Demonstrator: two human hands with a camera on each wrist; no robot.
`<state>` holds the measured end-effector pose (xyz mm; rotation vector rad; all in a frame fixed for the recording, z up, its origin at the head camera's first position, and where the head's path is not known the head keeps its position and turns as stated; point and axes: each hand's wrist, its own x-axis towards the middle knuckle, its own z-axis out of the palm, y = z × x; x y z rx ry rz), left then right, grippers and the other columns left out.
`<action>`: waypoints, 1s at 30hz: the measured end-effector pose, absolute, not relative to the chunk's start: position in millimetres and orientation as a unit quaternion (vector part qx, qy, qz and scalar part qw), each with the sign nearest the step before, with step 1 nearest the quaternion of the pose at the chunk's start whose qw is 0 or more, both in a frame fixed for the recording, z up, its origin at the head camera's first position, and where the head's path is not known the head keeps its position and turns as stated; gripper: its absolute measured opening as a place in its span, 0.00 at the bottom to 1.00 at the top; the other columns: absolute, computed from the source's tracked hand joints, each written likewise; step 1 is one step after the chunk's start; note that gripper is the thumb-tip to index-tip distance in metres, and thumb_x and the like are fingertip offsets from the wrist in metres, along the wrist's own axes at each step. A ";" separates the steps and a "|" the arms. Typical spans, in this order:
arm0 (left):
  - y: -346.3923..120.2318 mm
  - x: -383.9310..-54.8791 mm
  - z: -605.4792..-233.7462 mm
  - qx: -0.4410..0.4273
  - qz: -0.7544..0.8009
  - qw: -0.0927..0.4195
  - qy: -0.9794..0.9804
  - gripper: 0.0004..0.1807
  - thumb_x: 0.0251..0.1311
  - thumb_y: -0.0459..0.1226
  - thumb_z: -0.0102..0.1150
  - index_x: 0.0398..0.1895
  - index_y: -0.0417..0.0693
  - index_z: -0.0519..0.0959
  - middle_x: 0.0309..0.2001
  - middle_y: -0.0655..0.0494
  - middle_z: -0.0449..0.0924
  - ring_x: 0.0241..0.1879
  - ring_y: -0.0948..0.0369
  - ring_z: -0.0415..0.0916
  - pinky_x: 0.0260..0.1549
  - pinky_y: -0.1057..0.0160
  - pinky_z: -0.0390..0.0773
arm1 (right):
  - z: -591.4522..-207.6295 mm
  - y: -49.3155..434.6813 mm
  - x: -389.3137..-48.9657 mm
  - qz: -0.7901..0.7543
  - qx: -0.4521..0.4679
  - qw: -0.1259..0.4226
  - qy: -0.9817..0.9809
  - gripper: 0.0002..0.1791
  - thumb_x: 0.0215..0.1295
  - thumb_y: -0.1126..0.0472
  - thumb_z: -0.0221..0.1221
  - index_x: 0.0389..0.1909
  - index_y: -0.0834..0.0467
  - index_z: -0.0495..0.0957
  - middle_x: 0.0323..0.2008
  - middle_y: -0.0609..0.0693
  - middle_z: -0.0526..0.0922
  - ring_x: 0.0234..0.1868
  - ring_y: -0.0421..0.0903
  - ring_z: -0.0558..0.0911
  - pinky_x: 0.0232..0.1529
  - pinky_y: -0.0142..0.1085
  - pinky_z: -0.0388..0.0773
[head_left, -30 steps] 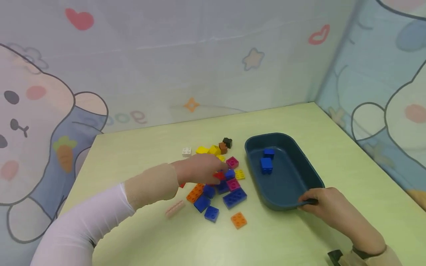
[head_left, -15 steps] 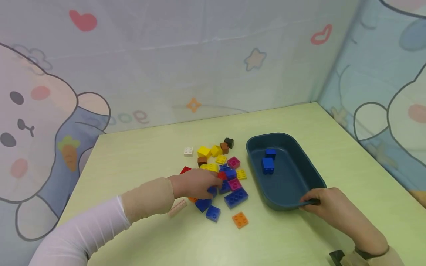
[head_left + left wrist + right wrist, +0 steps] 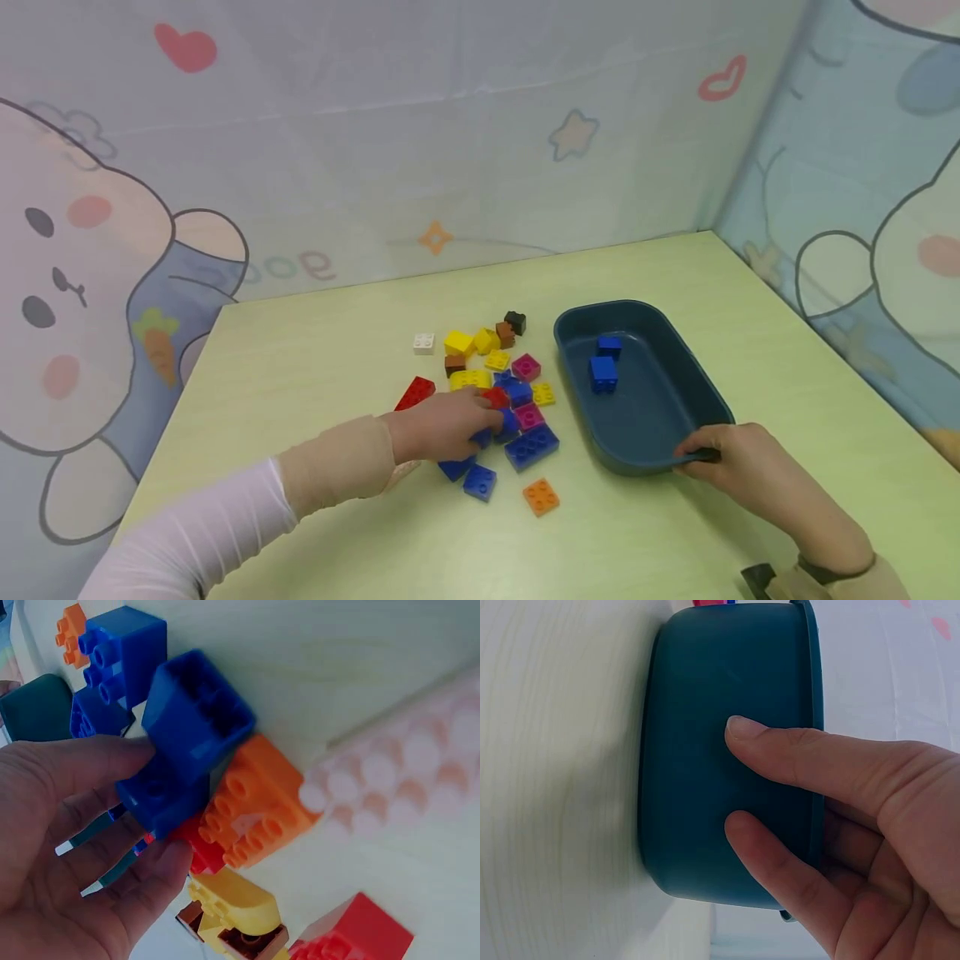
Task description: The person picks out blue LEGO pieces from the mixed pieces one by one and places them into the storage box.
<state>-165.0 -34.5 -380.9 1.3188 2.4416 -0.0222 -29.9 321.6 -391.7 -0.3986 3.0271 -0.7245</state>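
Observation:
My left hand [image 3: 448,427] reaches into a loose pile of toy building bricks on the table. In the left wrist view, its thumb and fingers pinch a blue brick [image 3: 161,796] from two sides. A second blue brick [image 3: 196,709] leans against that one, and an orange brick [image 3: 259,802] lies beside it. Just beyond the fingertips is a red brick [image 3: 495,397]. My right hand [image 3: 742,467] grips the near rim of a dark teal bin [image 3: 648,425], its thumb and a finger showing against the outer wall in the right wrist view. Inside the bin lie two blue bricks [image 3: 603,375].
Yellow bricks [image 3: 470,380], brown ones and a black brick [image 3: 515,322] lie along the pile's far side. A long blue brick [image 3: 532,447] and a flat orange brick [image 3: 541,497] are nearer. A pale pink brick [image 3: 405,761] lies left of the pile. Printed cloth walls stand behind and right.
My left hand has come back toward the near left of the pile, uncovering yellow, brown and red bricks. The right hand and bin have stayed in place.

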 end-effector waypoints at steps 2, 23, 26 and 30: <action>-34.1 -163.7 -383.5 0.467 -0.015 0.178 0.866 0.18 0.67 0.38 0.64 0.59 0.58 0.80 0.56 0.61 0.80 0.59 0.59 0.71 0.52 0.63 0.78 | -391.8 321.4 -29.8 -0.232 -0.126 0.004 0.965 0.07 0.54 0.62 0.73 0.34 0.53 0.88 0.34 0.45 0.87 0.32 0.42 0.84 0.30 0.31 0.79; -33.9 -160.7 -390.9 0.473 -0.032 0.157 0.866 0.20 0.66 0.38 0.65 0.61 0.58 0.80 0.57 0.63 0.80 0.63 0.58 0.68 0.55 0.64 0.77 | -392.0 321.4 -30.0 -0.235 -0.123 0.005 0.964 0.07 0.55 0.61 0.73 0.34 0.53 0.87 0.34 0.44 0.87 0.32 0.43 0.84 0.31 0.32 0.79; -34.6 -159.9 -389.8 0.473 -0.033 0.159 0.866 0.20 0.66 0.37 0.65 0.61 0.58 0.80 0.56 0.64 0.81 0.65 0.57 0.68 0.56 0.63 0.76 | -391.9 321.5 -30.0 -0.239 -0.123 0.008 0.963 0.06 0.55 0.61 0.73 0.34 0.53 0.87 0.34 0.44 0.87 0.33 0.43 0.84 0.31 0.32 0.79; -36.2 -160.3 -386.4 0.479 -0.028 0.159 0.863 0.20 0.66 0.35 0.64 0.61 0.57 0.80 0.56 0.63 0.81 0.65 0.58 0.68 0.57 0.62 0.76 | -391.6 321.4 -29.9 -0.241 -0.122 0.009 0.963 0.06 0.55 0.62 0.73 0.34 0.53 0.87 0.34 0.44 0.87 0.32 0.43 0.84 0.31 0.32 0.79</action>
